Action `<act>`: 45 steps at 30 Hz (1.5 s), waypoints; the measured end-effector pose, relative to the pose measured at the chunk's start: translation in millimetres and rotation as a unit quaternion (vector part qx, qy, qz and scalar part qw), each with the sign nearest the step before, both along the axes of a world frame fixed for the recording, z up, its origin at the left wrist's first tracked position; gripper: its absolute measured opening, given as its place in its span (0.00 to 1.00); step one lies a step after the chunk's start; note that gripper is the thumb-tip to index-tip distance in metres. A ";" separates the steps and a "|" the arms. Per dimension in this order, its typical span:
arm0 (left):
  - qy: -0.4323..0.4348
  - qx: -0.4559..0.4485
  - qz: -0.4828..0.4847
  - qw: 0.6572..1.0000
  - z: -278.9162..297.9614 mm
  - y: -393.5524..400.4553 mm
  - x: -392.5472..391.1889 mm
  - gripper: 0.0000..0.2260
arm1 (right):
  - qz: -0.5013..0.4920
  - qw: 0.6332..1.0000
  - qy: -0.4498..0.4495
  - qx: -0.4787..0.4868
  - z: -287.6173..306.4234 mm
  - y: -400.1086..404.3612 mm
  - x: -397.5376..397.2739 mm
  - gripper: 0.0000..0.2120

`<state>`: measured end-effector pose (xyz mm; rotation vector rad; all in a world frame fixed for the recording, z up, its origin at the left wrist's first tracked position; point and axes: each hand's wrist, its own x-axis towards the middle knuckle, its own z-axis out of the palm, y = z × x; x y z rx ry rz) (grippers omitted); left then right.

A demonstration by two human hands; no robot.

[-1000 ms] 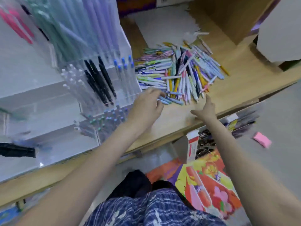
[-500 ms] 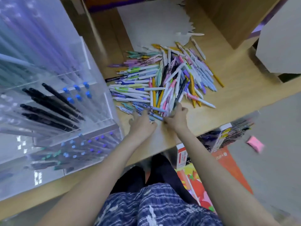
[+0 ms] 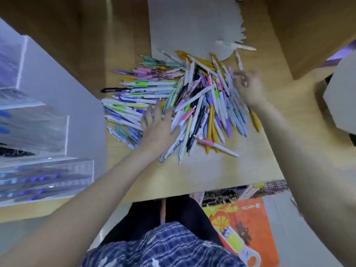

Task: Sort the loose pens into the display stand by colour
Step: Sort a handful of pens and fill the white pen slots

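The left hand (image 3: 157, 125) lies flat, fingers straight, on the near side of the loose pens (image 3: 192, 105). The right hand (image 3: 248, 87) is blurred at the pile's right edge; its grip cannot be told. Most pens remain heaped on the desk (image 3: 221, 170); the display stand (image 3: 46, 170) at left holds some. No writing is legible.

Both arms are bare, with no sleeves, no watch and no rings showing. The left hand (image 3: 157, 130) and the right hand (image 3: 248, 87) wear no gloves. The right one looks blurry. Lower down, the person wears a dark blue garment (image 3: 163, 247) with thin white lines crossing to make squares, and small white shapes on it. Above that is a plain black garment (image 3: 148, 216).
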<state>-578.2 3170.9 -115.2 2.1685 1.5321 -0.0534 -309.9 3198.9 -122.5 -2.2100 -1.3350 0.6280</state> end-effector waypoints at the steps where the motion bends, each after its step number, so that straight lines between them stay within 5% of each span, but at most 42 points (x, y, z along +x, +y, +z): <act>1: 0.002 0.013 -0.011 1.000 -3.3 5.9 7.3 0.25 | 0.029 0.999 -0.039 0.001 -3.5 17.3 9.8 0.21; 4: 0.018 0.037 -0.025 0.999 -12.9 23.8 23.1 0.26 | 0.063 0.991 -0.114 -0.017 -16.9 69.2 31.6 0.30; 9: 0.034 0.033 -0.034 0.998 -26.6 34.6 29.4 0.27 | 0.046 0.979 -0.173 -0.097 -35.7 120.3 54.6 0.26; 23: 0.014 0.059 -0.044 0.997 -15.5 14.0 25.7 0.27 | 0.125 0.985 -0.043 -0.113 -28.1 51.8 5.1 0.21; 28: -0.028 0.082 -0.099 0.991 -24.2 -23.5 22.3 0.32 | -0.030 0.996 -0.069 -0.044 -15.6 5.6 47.8 0.23; 34: -0.045 0.103 -0.132 0.985 -33.3 -36.4 25.0 0.27 | -0.172 0.961 -0.100 -0.192 -27.9 -89.4 71.2 0.20; 40: -0.044 0.180 -0.268 0.945 -42.8 -44.9 31.6 0.25 | -0.078 0.995 -0.042 -0.054 -23.7 -68.0 36.5 0.21; 45: -0.033 0.185 -0.337 0.922 -47.6 -58.3 48.0 0.28 | -0.096 0.994 0.013 -0.046 -17.8 -85.5 25.4 0.24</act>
